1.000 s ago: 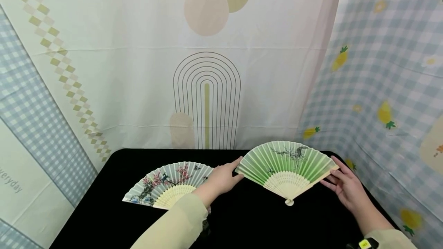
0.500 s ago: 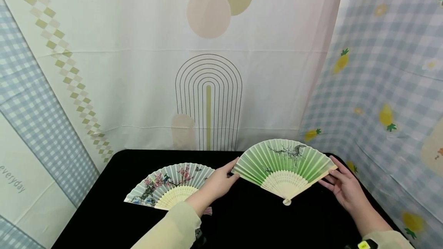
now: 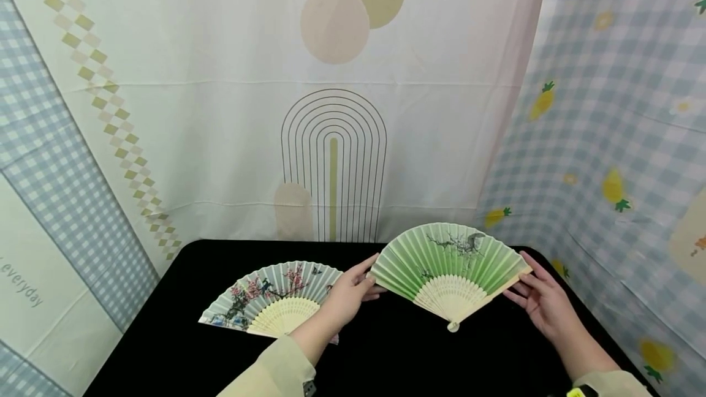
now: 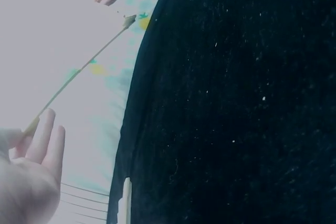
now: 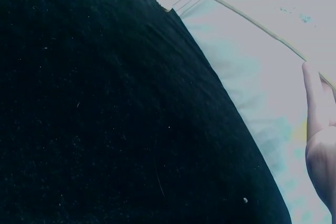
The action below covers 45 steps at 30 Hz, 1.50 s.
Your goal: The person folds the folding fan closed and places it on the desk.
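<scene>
A green folding fan [image 3: 441, 256], spread wide with a dark branch drawing and pale slatted ribs, is held up above the black table. My left hand [image 3: 344, 299] pinches its left edge between thumb and fingers. At the opposite edge, my right hand [image 3: 546, 302] grips the outer rib, fingers partly hidden behind it. In the left wrist view the fan [image 4: 79, 72] appears edge-on as a thin line, running away from the left hand [image 4: 31, 177]. The right wrist view catches the right hand [image 5: 323, 129] at the picture's edge, against the fan's rib.
A second spread fan [image 3: 287, 283], whitish with pink blossoms, lies on the black-covered table [image 3: 419, 360] at left, partly covered by the left forearm. Behind the table hangs a pale printed curtain [image 3: 231, 139]. Blue checked cloth [image 3: 584, 139] hangs along the right side.
The green fan and both hands have shifted slightly to the left. More left-hand fingers now show below the fan's left edge. The blossom fan stays on the table.
</scene>
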Each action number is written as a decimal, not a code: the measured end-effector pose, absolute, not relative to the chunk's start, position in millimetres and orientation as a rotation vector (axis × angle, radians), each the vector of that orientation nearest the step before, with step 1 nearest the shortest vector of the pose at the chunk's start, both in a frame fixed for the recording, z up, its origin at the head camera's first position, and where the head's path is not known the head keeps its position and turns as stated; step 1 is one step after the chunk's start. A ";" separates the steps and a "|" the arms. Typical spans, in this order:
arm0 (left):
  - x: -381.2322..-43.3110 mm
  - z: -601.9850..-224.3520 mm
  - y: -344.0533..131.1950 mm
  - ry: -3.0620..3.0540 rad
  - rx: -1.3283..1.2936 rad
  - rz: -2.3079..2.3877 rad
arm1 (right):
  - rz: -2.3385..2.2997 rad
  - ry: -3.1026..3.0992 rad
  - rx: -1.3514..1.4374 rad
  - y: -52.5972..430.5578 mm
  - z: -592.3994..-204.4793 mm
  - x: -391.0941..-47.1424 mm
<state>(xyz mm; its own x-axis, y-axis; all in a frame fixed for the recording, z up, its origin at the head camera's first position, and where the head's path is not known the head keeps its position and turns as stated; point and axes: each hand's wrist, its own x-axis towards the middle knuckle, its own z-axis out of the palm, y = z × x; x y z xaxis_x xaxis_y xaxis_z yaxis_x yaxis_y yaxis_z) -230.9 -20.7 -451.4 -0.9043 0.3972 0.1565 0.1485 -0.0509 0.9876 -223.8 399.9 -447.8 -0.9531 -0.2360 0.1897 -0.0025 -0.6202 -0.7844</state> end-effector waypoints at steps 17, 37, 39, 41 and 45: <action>-227.8 -458.6 -29.0 1.838 0.557 2.185 | -2.686 1.288 -0.487 394.7 -449.9 -223.7; -222.7 -456.3 -22.1 1.855 0.372 2.384 | -2.658 1.300 -0.484 383.1 -438.9 -225.2; -222.0 -457.1 -22.0 1.857 0.365 2.401 | -2.657 1.309 -0.482 381.7 -438.4 -225.5; -221.2 -457.9 -22.1 1.861 0.374 2.421 | -2.654 1.320 -0.479 380.3 -438.4 -225.8; -220.5 -458.1 -22.4 1.877 0.382 2.448 | -2.651 1.330 -0.458 377.8 -440.2 -225.9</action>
